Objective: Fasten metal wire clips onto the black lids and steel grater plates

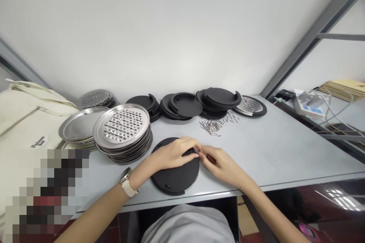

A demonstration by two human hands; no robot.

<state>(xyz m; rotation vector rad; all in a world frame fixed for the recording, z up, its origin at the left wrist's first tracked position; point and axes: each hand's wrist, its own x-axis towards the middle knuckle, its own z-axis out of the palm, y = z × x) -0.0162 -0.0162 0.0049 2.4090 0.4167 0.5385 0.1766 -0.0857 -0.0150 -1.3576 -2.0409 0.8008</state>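
Note:
A black round plate [176,176], with small slots and a notch at its rim, lies flat on the table in front of me. My left hand [178,153] reaches across it, thumb and fingers closed at its right edge. There, my right hand [218,161] meets it in a pinch; whatever small piece is between the right fingertips is hidden. Beyond the hands are a heap of small metal wire hooks [211,126] and several metal rings [230,117]. To the left, round metal grater plates [122,127] with raised teeth form a stack.
More black round plates [186,105] stand in piles along the wall. A grater disc in a black rim [251,105] lies at the back right. Plain metal discs [82,123] and a cream bag [31,121] are at left. Metal posts [310,34] flank the table.

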